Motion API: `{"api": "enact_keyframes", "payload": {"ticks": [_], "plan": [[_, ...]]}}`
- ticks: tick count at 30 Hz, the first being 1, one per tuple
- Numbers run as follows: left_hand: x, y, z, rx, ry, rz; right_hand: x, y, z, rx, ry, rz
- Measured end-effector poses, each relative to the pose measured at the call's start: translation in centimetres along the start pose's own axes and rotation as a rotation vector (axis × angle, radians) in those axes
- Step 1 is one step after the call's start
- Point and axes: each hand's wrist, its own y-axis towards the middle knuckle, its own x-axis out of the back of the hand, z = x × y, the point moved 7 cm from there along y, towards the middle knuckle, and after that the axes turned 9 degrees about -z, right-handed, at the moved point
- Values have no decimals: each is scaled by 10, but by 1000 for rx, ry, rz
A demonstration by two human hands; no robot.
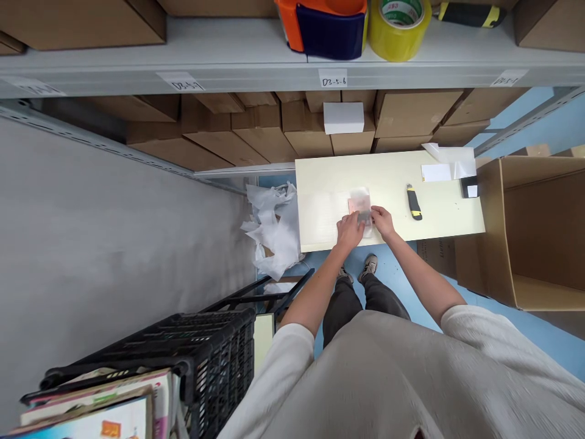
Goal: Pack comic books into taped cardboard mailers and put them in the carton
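A small clear plastic bag [362,199] with something pinkish and a grey item in it lies near the front edge of the pale table [393,177]. My left hand [350,230] rests on its lower left part, fingers closed on the bag. At the bag's right edge my right hand [382,221] pinches it with thumb and fingers. To the right, a black and yellow utility knife [414,202] lies on the tabletop. What exactly is inside the bag is too small to tell.
White labels [436,173] and a black box [469,187] sit at the table's right end. A large open carton [498,231] stands right, white plastic bags [274,228] left, a black crate [219,366] lower left. A shelf [256,76] with cartons spans the back.
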Motion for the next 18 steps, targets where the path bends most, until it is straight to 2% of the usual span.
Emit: {"api": "enact_keyframes", "payload": {"ticks": [7,10,13,18], "plan": [[15,3,5,151,-148,-44,-14,-22,29,24,141,89],[22,3,13,196,-204,-58,-27,-32,41,49,196,152],[31,0,28,242,-265,-106,-46,-41,50,79,210,227],[39,-6,66,342,-330,-157,-78,-50,51,86,155,306]]}}
